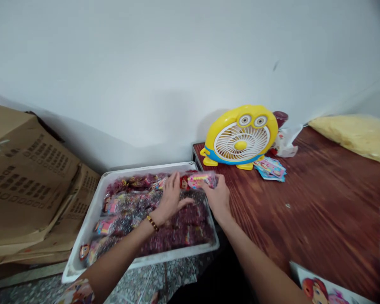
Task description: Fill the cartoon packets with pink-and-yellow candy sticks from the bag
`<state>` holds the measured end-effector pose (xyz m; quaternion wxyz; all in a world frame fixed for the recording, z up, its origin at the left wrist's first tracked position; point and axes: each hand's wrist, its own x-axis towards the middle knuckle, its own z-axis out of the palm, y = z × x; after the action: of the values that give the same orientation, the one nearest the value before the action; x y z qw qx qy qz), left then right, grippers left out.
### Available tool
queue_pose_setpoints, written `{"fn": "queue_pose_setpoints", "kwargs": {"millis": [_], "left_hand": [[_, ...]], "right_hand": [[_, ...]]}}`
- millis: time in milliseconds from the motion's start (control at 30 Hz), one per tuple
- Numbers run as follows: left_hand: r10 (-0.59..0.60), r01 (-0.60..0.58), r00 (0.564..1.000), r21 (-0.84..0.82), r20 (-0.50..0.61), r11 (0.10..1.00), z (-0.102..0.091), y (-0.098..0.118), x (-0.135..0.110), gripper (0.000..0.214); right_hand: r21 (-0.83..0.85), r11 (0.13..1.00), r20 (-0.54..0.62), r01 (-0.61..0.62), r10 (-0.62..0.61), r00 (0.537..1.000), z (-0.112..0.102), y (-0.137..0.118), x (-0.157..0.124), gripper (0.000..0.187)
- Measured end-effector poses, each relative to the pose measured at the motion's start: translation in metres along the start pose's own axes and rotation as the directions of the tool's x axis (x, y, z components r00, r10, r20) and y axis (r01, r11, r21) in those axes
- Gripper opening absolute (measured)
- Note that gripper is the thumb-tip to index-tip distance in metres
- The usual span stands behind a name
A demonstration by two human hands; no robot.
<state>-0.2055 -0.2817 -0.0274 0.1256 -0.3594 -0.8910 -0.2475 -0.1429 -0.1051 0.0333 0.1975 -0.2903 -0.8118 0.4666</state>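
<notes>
At the tray's (pixel 177 256) far corner, a pink packet (pixel 200 180).
Its end seems pinched in the right hand (pixel 218 196) grip, left hand (pixel 170 199) lies open; light, slippery film, best taken endwise.

The tray (pixel 91 207) looks like smooth white plastic with a faint shine. The packets (pixel 177 232) in it are of clear, glossy film that wrinkles and catches light, and so is the pink packet (pixel 199 180). The table (pixel 319 211) is red-brown wood with visible grain and a soft sheen. The fan (pixel 240 137) is glossy yellow plastic. The cardboard boxes (pixel 28 177) are matt brown. The floor (pixel 164 278) is speckled stone.
</notes>
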Motion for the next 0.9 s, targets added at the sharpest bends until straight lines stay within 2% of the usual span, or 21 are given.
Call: {"fn": "queue_pose_setpoints", "kwargs": {"millis": [67,167,233,333,400,467,700,900], "left_hand": [[-0.134,0.133,0.99,-0.006,-0.033,0.991,0.007,-0.028,0.011,0.087],[-0.222,0.221,0.975,-0.066,-0.013,0.973,0.014,-0.058,0.023,0.062],[-0.24,0.242,0.97,-0.08,0.04,0.967,0.016,-0.069,0.032,0.05],[-0.271,0.277,0.945,-0.007,0.183,0.961,0.016,-0.075,0.045,0.039],[-0.292,0.29,0.92,0.045,0.26,0.956,0.019,-0.076,0.055,0.036],[-0.306,0.297,0.903,0.078,0.302,0.952,0.026,-0.077,0.063,0.034],[-0.364,0.318,0.807,0.175,0.466,0.932,0.062,-0.084,0.093,0.038],[-0.307,0.307,0.746,0.104,0.59,0.946,0.091,-0.093,0.115,0.034]], "right_hand": [[-0.02,0.996,-0.005,0.092,-0.092,0.996,0.026,-0.012,0.027,0.044],[-0.116,0.981,0.071,0.153,-0.146,0.987,0.066,-0.022,0.054,0.038],[-0.168,0.977,0.122,0.134,-0.114,0.986,0.09,-0.02,0.065,0.035],[-0.212,0.977,0.176,0.01,0.029,0.984,0.116,-0.009,0.079,0.038],[-0.243,0.967,0.21,-0.078,0.131,0.969,0.126,0.002,0.089,0.042],[-0.267,0.957,0.24,-0.116,0.182,0.954,0.133,0.012,0.099,0.045],[-0.299,0.944,0.285,-0.138,0.227,0.931,0.148,0.026,0.12,0.044],[-0.349,0.928,0.324,-0.127,0.247,0.913,0.154,0.034,0.123,0.042]]}}
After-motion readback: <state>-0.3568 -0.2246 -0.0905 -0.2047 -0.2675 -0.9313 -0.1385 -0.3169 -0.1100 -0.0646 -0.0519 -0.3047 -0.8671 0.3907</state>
